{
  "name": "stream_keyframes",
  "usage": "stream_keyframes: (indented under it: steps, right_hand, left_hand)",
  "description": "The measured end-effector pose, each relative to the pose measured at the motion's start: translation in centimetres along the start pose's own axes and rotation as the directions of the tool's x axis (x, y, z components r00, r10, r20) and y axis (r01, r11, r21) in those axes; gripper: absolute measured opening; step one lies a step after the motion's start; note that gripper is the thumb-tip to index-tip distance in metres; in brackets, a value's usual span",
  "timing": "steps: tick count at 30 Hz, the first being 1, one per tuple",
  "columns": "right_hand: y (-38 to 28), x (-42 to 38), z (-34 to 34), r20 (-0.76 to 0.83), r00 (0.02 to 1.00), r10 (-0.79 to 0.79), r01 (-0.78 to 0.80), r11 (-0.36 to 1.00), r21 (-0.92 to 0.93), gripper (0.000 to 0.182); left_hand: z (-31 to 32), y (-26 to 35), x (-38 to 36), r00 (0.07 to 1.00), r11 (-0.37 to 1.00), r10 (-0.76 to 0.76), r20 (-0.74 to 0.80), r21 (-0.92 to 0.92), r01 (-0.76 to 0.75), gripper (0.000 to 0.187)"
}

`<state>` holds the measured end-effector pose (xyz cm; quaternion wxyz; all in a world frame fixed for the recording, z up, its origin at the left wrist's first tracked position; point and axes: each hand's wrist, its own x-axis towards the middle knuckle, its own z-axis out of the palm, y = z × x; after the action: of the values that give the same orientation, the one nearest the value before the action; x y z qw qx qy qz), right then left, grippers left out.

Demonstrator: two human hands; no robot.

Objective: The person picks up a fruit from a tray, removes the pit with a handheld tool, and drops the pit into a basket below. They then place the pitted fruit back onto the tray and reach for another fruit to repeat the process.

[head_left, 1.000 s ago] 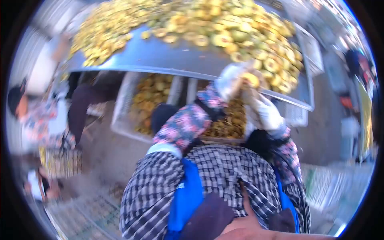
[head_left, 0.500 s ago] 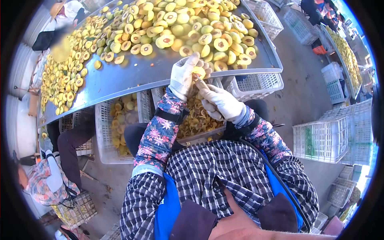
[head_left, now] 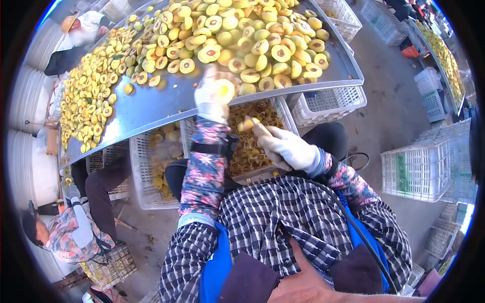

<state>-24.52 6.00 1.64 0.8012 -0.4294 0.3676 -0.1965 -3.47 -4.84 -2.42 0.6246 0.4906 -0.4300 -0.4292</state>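
Note:
My left hand (head_left: pixel 212 93), in a white glove, is raised at the front edge of the metal table (head_left: pixel 166 98). It is smeared by motion, its fingers around a yellow stone-fruit half (head_left: pixel 224 91). My gloved right hand (head_left: pixel 292 149) is lower and to the right, closed on a short pitting tool (head_left: pixel 261 128) with a tan handle. A yellow piece of fruit (head_left: pixel 247 123) is at the tool's tip; the blade cannot be made out. Beneath the tip is a white crate (head_left: pixel 287 117) full of brownish-yellow cut pieces (head_left: pixel 252 157). Many halved fruits (head_left: pixel 242 35) are heaped on the table.
Another white crate (head_left: pixel 142 174) with fruit stands left of my knees. Stacked crates (head_left: pixel 331 103) are under the table's right corner, and more crates (head_left: pixel 417 171) stand farther right. One person (head_left: pixel 76 227) sits at the left; another (head_left: pixel 78 33) is across the table.
My hands have parted. The left has moved left with the fruit half, while the right has dropped slightly and now shows a yellow piece at the tool's tip.

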Motion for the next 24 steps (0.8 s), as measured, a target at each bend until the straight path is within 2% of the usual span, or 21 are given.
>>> stream_keyframes:
  steps: [1, 2, 3, 4, 5, 6, 7, 8, 9, 10, 11, 12, 13, 15, 16, 17, 18, 19, 21, 23, 24]
  right_hand:
    - [0.2, -0.1, -0.1, -0.035, 0.999, 0.040, -0.040, 0.999, -0.017, 0.027]
    - [1.3, 0.5, -0.9, -0.083, 0.987, -0.138, 0.108, 0.949, -0.295, 0.027]
    - [1.9, 0.9, -1.3, -0.079, 0.945, -0.317, 0.224, 0.805, -0.550, 0.027]
    - [2.1, 0.9, -1.8, -0.047, 0.947, -0.318, 0.171, 0.622, -0.765, 0.030]
    - [2.4, 0.8, -2.0, -0.015, 0.960, -0.278, 0.135, 0.513, -0.848, 0.032]
    - [2.3, 0.5, -2.0, 0.012, 0.971, -0.240, 0.128, 0.478, -0.869, 0.033]
    - [2.3, 0.2, -1.9, 0.031, 0.980, -0.198, 0.118, 0.442, -0.889, 0.034]
    - [1.9, -0.2, -1.9, 0.027, 0.980, -0.199, 0.115, 0.446, -0.887, 0.034]
    - [1.6, -0.5, -1.8, 0.027, 0.986, -0.166, 0.102, 0.463, -0.880, 0.035]
    - [1.5, -0.6, -1.7, 0.026, 0.991, -0.133, 0.088, 0.484, -0.871, 0.036]
    - [1.4, -0.5, -1.7, 0.017, 0.990, -0.138, 0.083, 0.490, -0.868, 0.036]
    - [1.4, -0.3, -1.7, 0.040, 0.995, -0.086, 0.076, 0.479, -0.875, 0.036]
    - [1.3, -0.2, -1.6, 0.062, 0.997, -0.040, 0.074, 0.465, -0.882, 0.037]
    - [1.0, 0.1, -1.3, 0.051, 0.997, -0.055, 0.070, 0.429, -0.901, 0.037]
    - [0.7, 0.1, -1.1, 0.045, 0.999, -0.026, 0.052, 0.459, -0.887, 0.037]
    - [0.4, -0.1, -1.0, 0.039, 0.999, 0.004, 0.032, 0.488, -0.872, 0.038]
    - [1.2, 0.1, -1.2, 0.050, 0.998, -0.041, 0.063, 0.459, -0.886, 0.038]
    - [1.3, 0.1, -1.2, 0.039, 0.998, -0.049, 0.057, 0.453, -0.890, 0.038]
    - [1.2, 0.0, -1.2, 0.050, 0.998, -0.040, 0.063, 0.466, -0.883, 0.040]
    - [1.8, -0.3, -1.5, 0.054, 0.993, -0.106, 0.095, 0.436, -0.895, 0.042]
    - [1.9, -0.4, -1.6, 0.045, 0.992, -0.116, 0.092, 0.442, -0.892, 0.042]
  left_hand:
    - [-0.1, 2.3, 0.1, 0.919, 0.745, -0.393, -0.017, -0.592, 0.308, 0.028]
    - [-0.4, 3.2, 0.2, 0.908, 0.760, -0.418, -0.026, -0.557, 0.334, 0.034]
    - [-0.9, 3.8, 0.0, 0.910, 0.772, -0.413, -0.038, -0.545, 0.327, 0.034]
    - [-1.2, 4.3, -0.3, 0.898, 0.756, -0.438, 0.029, -0.528, 0.386, 0.034]
    - [-1.5, 5.0, -0.5, 0.881, 0.738, -0.463, 0.098, -0.507, 0.444, 0.034]
    - [-2.3, 5.9, -0.9, 0.886, 0.760, -0.448, 0.124, -0.470, 0.450, 0.033]
    - [-3.3, 6.7, -1.1, 0.927, 0.868, -0.371, 0.049, -0.336, 0.366, 0.033]
    - [-4.8, 8.3, -1.3, 0.960, 0.961, -0.276, 0.047, 0.011, 0.276, 0.036]
    - [-7.2, 9.7, -0.4, 0.958, 0.867, -0.287, 0.029, 0.434, 0.246, 0.038]
    - [-9.8, 10.2, 0.4, 0.971, 0.641, -0.223, 0.085, 0.763, 0.080, 0.038]
    - [-12.5, 9.6, 1.2, 0.975, 0.438, -0.220, 0.019, 0.895, 0.081, 0.041]
    - [-12.1, 10.8, 1.1, 0.954, 0.404, -0.292, -0.061, 0.897, 0.181, 0.048]
    - [-12.1, 9.9, 1.6, 0.955, 0.403, -0.292, -0.057, 0.898, 0.177, 0.048]
    - [-11.7, 7.3, 4.6, 0.977, 0.291, -0.093, 0.193, 0.943, -0.159, 0.052]
    - [-9.3, 7.0, 5.7, 0.939, 0.224, -0.159, 0.307, 0.937, -0.268, 0.053]
    - [-6.4, 6.1, 6.0, 0.951, 0.364, -0.180, 0.253, 0.915, -0.175, 0.051]
    - [-4.5, 4.3, 7.4, 0.922, 0.400, -0.295, 0.252, 0.908, -0.121, 0.052]
    - [-2.8, 1.6, 8.1, 0.940, 0.318, -0.205, 0.274, 0.927, -0.201, 0.052]
    - [0.6, -2.6, 10.1, 0.924, 0.252, -0.291, 0.248, 0.951, -0.176, 0.053]
    - [2.9, -5.5, 10.1, 0.968, 0.327, -0.189, 0.166, 0.940, -0.098, 0.063]
    - [3.6, -5.7, 10.7, 0.958, 0.336, -0.217, 0.187, 0.936, -0.107, 0.063]
